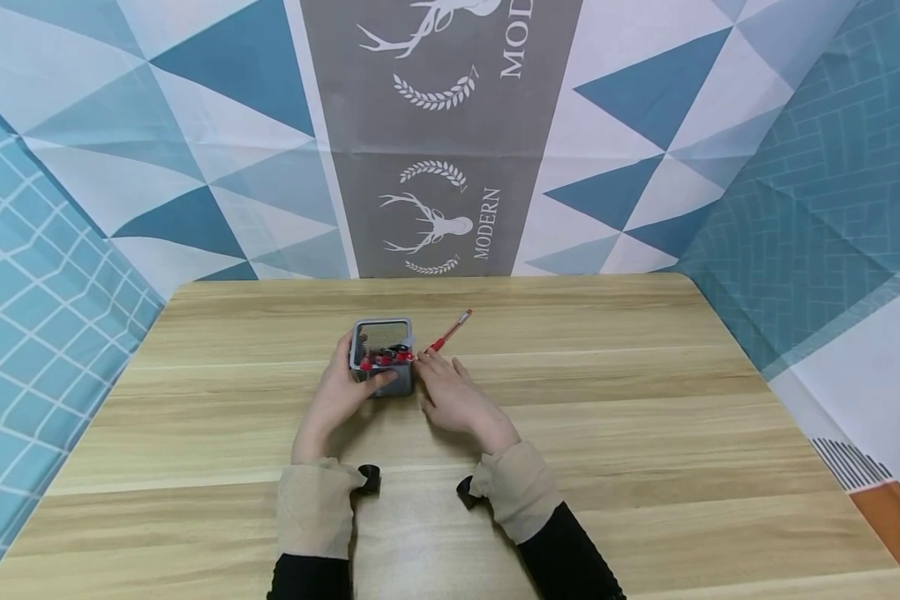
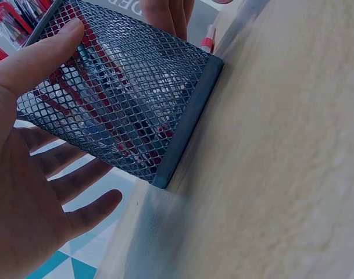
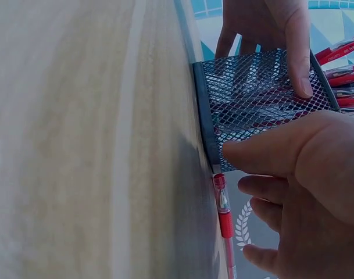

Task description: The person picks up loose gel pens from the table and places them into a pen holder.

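Note:
A dark mesh pen holder stands upright on the table, with several red-capped and dark-tipped pens poking out of its top. My left hand grips it from the left; in the left wrist view the thumb lies on the near mesh wall and the fingers reach along another side. At the holder's right side is my right hand, holding nothing. Its thumb lies over the mesh in the right wrist view; contact is unclear. A single red pen lies on the table just beyond the right fingertips.
The wooden table extends to both sides of the hands. Behind it hangs a patterned cloth with triangles and deer prints. Black straps sit at the wrists over beige cuffs.

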{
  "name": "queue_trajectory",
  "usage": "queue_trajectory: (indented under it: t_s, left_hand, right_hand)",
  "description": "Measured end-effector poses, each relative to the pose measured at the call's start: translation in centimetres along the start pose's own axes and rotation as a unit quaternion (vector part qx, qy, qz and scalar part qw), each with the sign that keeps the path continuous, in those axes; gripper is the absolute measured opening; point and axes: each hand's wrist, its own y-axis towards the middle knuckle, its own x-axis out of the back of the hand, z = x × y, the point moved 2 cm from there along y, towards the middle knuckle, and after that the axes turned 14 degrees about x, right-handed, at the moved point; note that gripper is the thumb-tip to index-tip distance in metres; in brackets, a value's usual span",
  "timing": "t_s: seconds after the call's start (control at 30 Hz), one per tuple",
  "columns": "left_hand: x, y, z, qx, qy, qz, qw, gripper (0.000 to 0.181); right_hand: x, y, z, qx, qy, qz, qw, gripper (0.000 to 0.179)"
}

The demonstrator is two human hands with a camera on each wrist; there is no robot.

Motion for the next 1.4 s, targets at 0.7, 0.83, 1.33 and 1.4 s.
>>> queue_trajectory:
  t_s: [0.7, 0.83, 1.33, 1.4]
  left_hand:
    - [0.0, -0.1, 0.1, 0.002, -0.008, 0.003, 1.0000, 0.094]
    - [0.0, -0.1, 0.1, 0.005, -0.003, 0.003, 1.0000, 0.095]
    - [0.0, -0.1, 0.0, 0.008, 0.007, 0.002, 0.9999, 0.097]
    - [0.0, -0.1, 0.0, 0.008, 0.006, 0.002, 0.9999, 0.096]
  right_hand:
    - [-0.3, 0.1, -0.7, 0.006, -0.012, -0.028, 0.9995, 0.055]
    - [-0.3, 0.1, -0.7, 0.006, -0.025, -0.037, 0.9990, 0.052]
    - [0.4, -0.2, -1.0, -0.026, 0.008, -0.124, 0.9919, 0.023]
    - [0.5, -0.2, -1.0, -0.035, -0.006, -0.133, 0.9905, 0.020]
